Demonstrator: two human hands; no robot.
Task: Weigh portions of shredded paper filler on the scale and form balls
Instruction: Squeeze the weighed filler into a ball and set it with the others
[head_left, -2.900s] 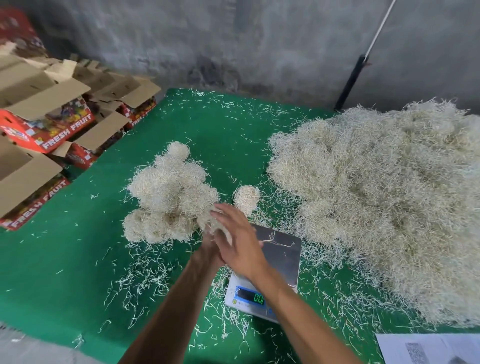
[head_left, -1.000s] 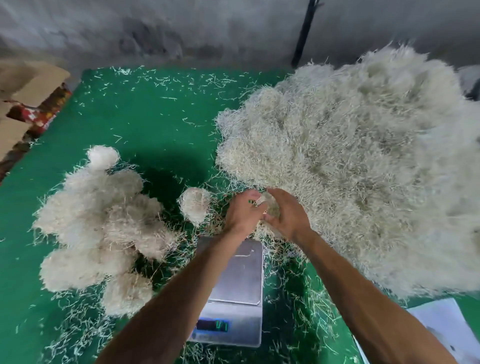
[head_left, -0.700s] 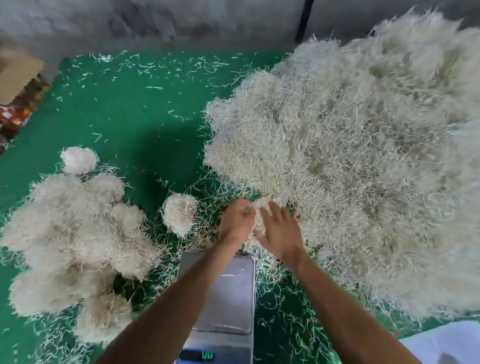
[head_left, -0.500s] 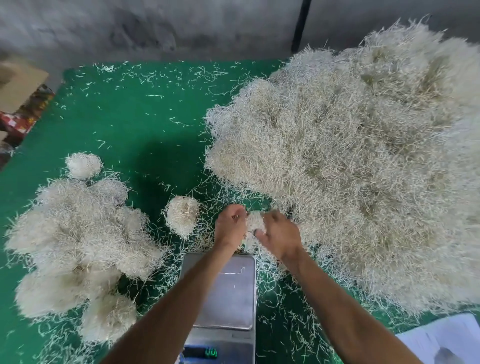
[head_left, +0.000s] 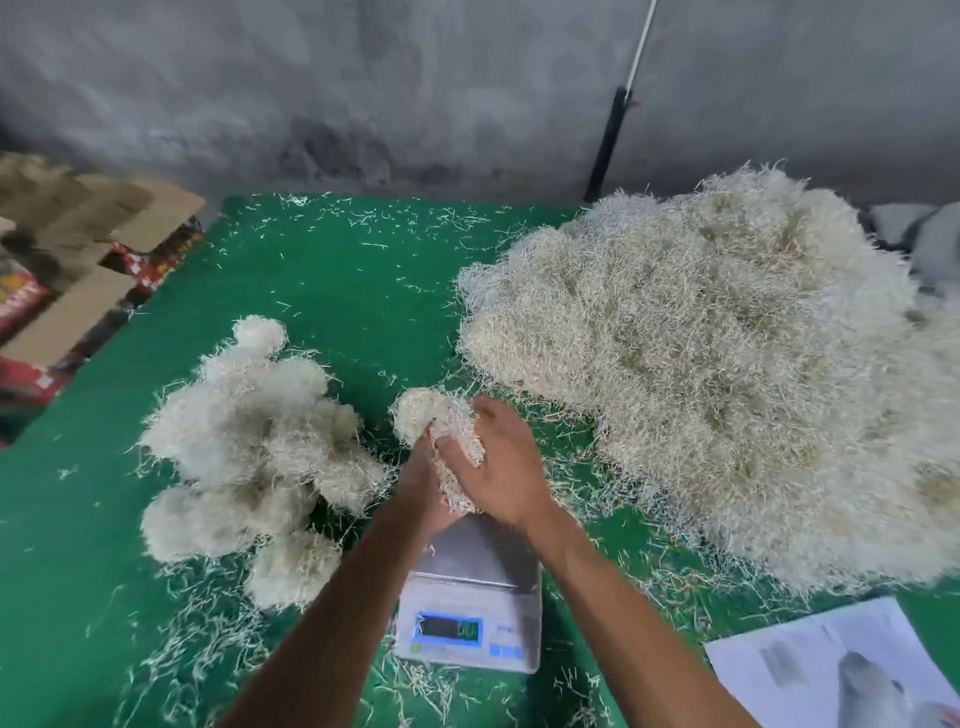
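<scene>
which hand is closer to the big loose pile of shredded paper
Right. The right hand is on the side facing the big loose pile, though apart from it; the left hand sits behind it, toward the finished balls.

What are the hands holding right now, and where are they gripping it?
A clump of shredded paper, pressed between left hand and right hand around its middle.

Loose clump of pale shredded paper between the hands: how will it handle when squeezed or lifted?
The clump of pale shredded paper, held between the left hand and right hand, probably compresses easily and looks light. Strands stick out, so it will likely shed bits, like the scraps on the green table cover. Finished balls suggest it holds shape.
</scene>
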